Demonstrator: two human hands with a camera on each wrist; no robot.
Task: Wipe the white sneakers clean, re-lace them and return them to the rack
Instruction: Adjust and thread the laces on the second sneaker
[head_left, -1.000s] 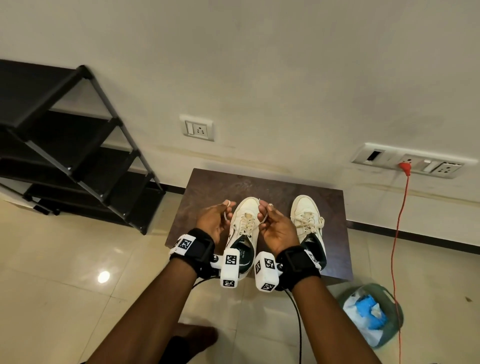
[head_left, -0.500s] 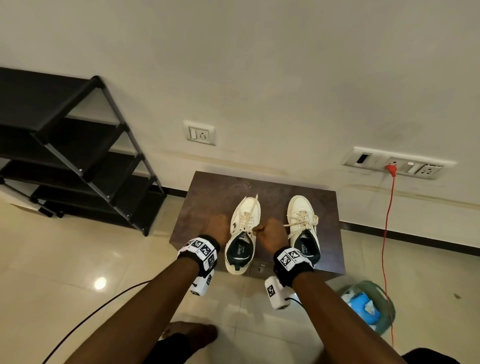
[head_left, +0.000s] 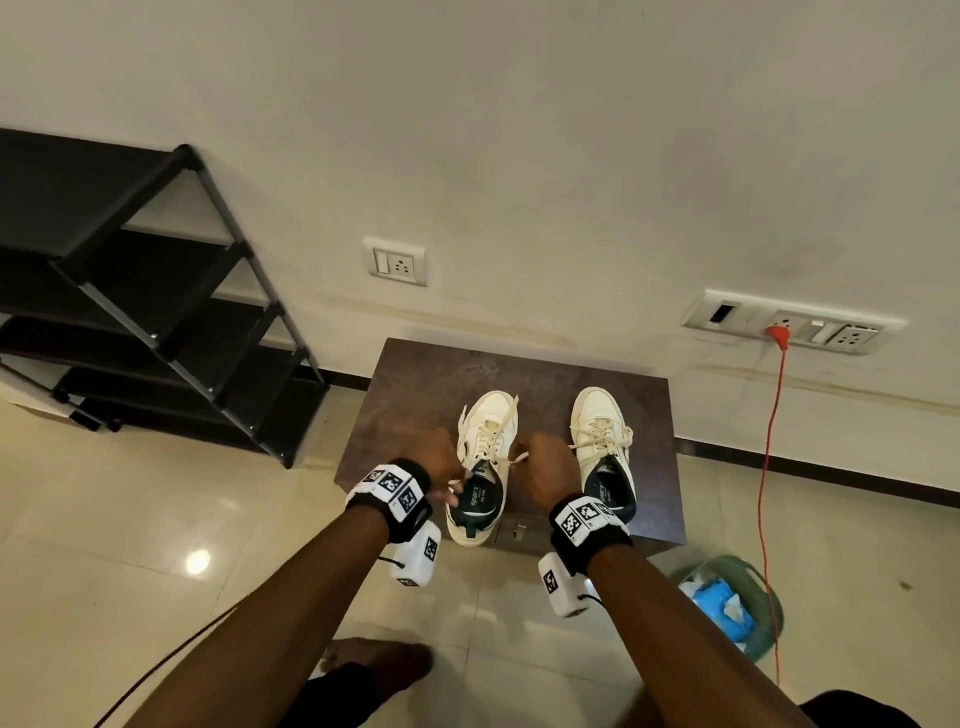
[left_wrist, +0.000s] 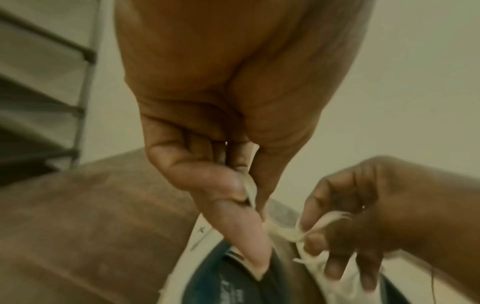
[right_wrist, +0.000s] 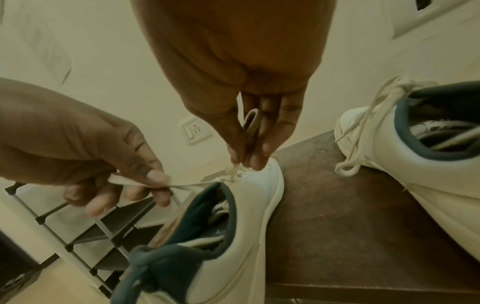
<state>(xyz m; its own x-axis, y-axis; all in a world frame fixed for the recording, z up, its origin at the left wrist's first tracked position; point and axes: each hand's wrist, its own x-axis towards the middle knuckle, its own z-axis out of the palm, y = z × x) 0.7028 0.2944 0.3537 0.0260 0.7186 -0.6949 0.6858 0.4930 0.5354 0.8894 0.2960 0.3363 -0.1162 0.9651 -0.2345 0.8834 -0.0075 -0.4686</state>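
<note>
White sneakers sit side by side on a small dark brown table (head_left: 415, 384): the left sneaker (head_left: 480, 467) is between both hands, the right sneaker (head_left: 602, 447) is already tied. Left hand (head_left: 439, 462) pinches one end of the cream lace (right_wrist: 187, 186); right hand (head_left: 540, 467) pinches a folded loop. From the head view, fingertips are hidden behind the knuckles. Black shoe rack (head_left: 156, 312) is cut off at left

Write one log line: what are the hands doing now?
step: tying | left hand: pinches lace | right hand: pinches lace | left sneaker
</note>
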